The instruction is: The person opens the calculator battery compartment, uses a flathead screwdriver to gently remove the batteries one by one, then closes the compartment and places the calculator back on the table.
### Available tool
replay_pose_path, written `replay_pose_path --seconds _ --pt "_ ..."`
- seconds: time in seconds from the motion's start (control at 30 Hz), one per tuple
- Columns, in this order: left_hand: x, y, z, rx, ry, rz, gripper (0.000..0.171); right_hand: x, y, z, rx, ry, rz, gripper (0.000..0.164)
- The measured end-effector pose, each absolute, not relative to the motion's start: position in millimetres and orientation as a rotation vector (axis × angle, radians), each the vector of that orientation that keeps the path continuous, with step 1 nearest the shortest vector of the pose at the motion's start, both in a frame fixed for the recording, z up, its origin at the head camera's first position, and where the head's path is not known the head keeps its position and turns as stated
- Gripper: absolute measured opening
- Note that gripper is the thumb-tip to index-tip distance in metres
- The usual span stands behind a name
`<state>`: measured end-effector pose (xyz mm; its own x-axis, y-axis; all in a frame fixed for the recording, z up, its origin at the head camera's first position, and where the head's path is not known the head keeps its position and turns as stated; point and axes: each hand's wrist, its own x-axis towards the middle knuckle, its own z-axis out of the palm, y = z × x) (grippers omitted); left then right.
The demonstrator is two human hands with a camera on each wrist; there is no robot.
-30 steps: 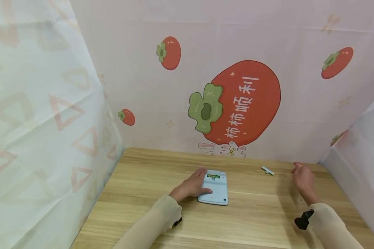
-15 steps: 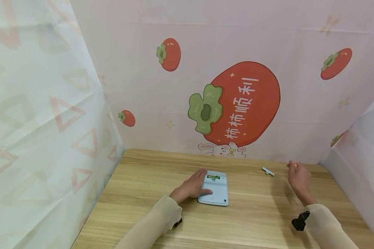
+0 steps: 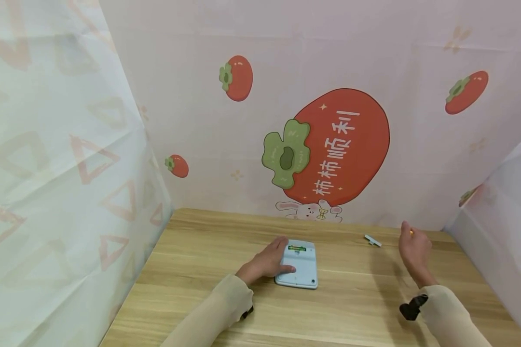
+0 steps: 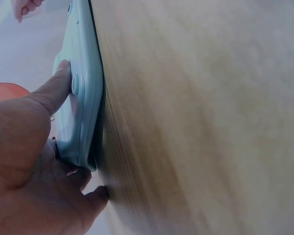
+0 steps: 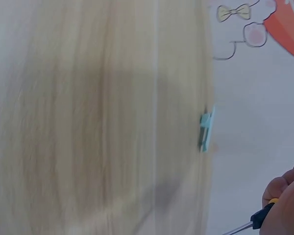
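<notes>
A light blue calculator (image 3: 303, 270) lies face down on the wooden table, its battery slot uncovered and a green battery (image 3: 297, 248) showing inside. My left hand (image 3: 267, 260) holds it at the left side, thumb over the back and fingers round the edge, as the left wrist view also shows. Off to the right, my right hand (image 3: 414, 248) is raised above the table and grips a screwdriver (image 5: 260, 217) with a black and yellow handle and a thin metal shaft. Most of that handle is hidden in the fist.
Between the calculator and my right hand, a small light blue battery cover (image 3: 372, 240) lies near the table's back edge. A pale printed sheet (image 3: 199, 120) rises behind the table (image 3: 199, 231), with white sheets at both sides.
My right hand, gripping the screwdriver, has moved left and slightly toward the back. My left hand and the calculator have kept their place, as has the battery cover.
</notes>
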<state>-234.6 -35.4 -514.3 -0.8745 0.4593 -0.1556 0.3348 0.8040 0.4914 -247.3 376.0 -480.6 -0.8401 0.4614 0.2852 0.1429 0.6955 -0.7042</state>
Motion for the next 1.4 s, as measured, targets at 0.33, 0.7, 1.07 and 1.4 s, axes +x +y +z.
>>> replay_pose_path --seconds 0.33,0.7,1.07,1.4 --pt "-235 -36 -515 0.589 2.725 0.665 0.094 -249 363 -464 -0.571 -2.151 1.694 0.062" --pt "-239 -37 -515 0.608 2.727 0.666 0.094 -246 330 -431 -0.376 -1.482 2.364 0.059" --pt "-239 -37 -512 0.6 2.717 0.664 0.095 -253 320 -438 -0.274 -1.356 2.488 0.053" --pt "-238 -35 -513 0.583 2.711 0.681 0.095 -253 307 -441 -0.105 -1.341 2.524 0.053"
